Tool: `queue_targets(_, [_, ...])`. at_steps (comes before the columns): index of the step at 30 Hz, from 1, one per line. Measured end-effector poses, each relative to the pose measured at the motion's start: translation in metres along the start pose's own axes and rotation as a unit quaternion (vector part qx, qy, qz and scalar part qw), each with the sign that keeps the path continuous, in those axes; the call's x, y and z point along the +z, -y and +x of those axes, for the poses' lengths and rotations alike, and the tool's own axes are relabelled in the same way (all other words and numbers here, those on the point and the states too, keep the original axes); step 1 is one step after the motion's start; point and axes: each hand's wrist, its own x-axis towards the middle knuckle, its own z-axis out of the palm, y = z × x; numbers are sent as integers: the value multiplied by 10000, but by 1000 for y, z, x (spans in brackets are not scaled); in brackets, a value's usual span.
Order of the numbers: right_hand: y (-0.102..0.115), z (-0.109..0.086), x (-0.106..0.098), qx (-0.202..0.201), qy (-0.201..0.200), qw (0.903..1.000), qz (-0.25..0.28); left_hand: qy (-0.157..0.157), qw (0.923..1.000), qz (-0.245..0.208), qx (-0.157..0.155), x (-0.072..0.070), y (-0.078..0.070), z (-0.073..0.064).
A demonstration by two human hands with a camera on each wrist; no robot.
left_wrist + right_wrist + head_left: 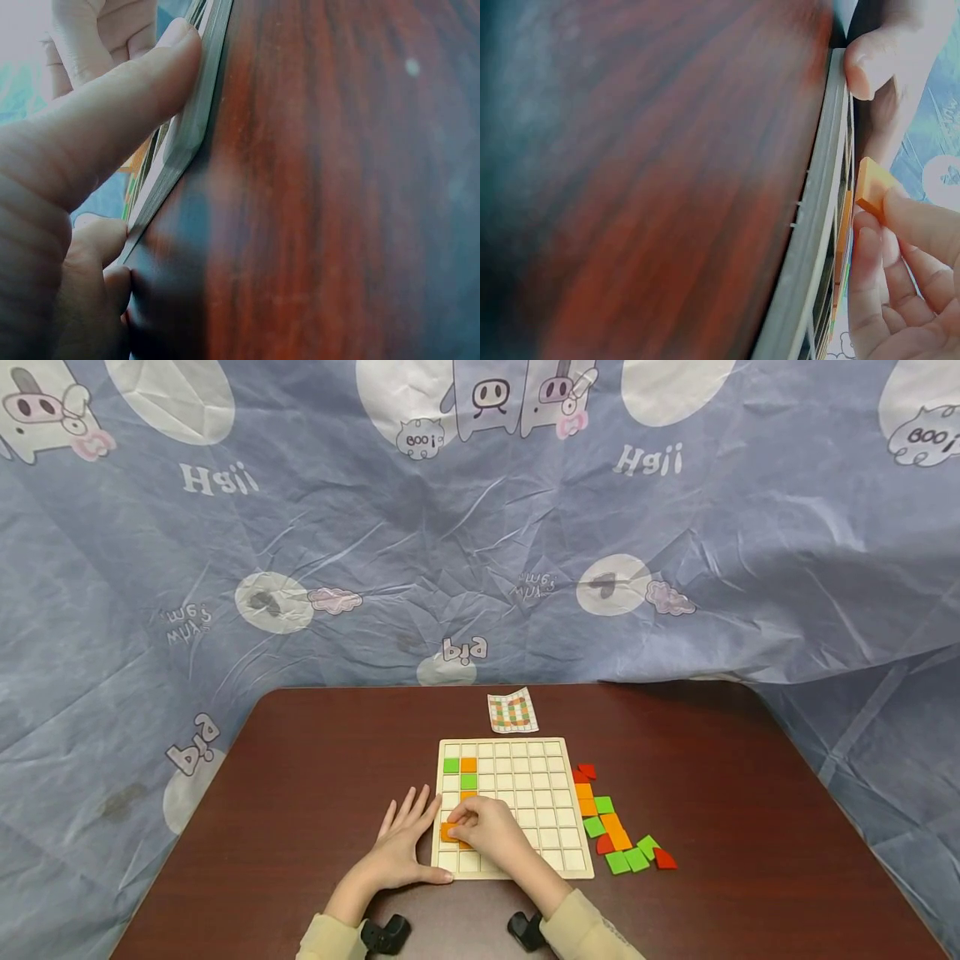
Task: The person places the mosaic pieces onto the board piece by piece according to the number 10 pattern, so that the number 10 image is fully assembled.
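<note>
My right hand [495,837] is over the left part of a pale wooden grid board [556,837]. Its thumb and fingers pinch an orange square tile [874,187], which stands tilted close over the board in the right wrist view. My left hand [399,853] lies spread at the board's near-left corner, its thumb [154,82] on the front edge and its fingers [97,244] along the left side. In the left columns sit green tiles [451,766] and orange tiles [468,765]. Some cells and another orange tile are partly hidden under the right hand.
Right of the board lies a loose group of green squares [603,805], orange squares [585,791] and red quarter-round pieces [664,859]. A creased paper card [513,711] with a coloured grid pattern lies behind the board on the dark brown table [337,760]. A printed cloth [420,543] hangs behind.
</note>
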Motion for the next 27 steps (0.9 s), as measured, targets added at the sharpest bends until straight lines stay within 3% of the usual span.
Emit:
queue_targets(19, [5, 3, 8, -389, -57, 9914, -1251, -24, 10000, 51, 13, -2, -2, 1])
queue_targets(27, [3, 2, 6, -113, 49, 9955, -942, 25, 10000, 39, 4, -2, -1, 0])
